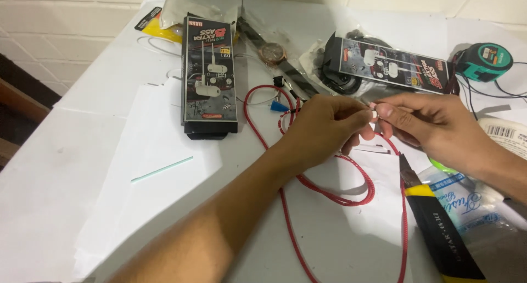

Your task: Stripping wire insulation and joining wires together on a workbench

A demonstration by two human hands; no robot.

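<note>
White brick wall runs behind a white paper-covered table (66,184), whose left edge falls away to a dark floor and whose far left corner lies near the wall. Bare paper fills the near left part of the table, where only a thin pale green straw (162,169) lies, so most open room is on that side; the far edge and right side are crowded. The left hand (324,126) and right hand (431,124) meet above the middle of the table, the grip of each pinched together on a small white plug end (374,113) held between the fingertips. A red braided cable (329,192) loops on the table below the hands and trails toward the near edge. Its sheath looks woven and thin, with a wide curl under the left wrist. A long black earphone box (209,77) lies left of the cable; a second black earphone box (392,66) sits beyond the hands. A brown wristwatch (272,54) lies between them near the far edge. A green tape measure (486,61) rests toward the far right corner, and a black and yellow utility knife (439,222) lies by the near right edge.
</note>
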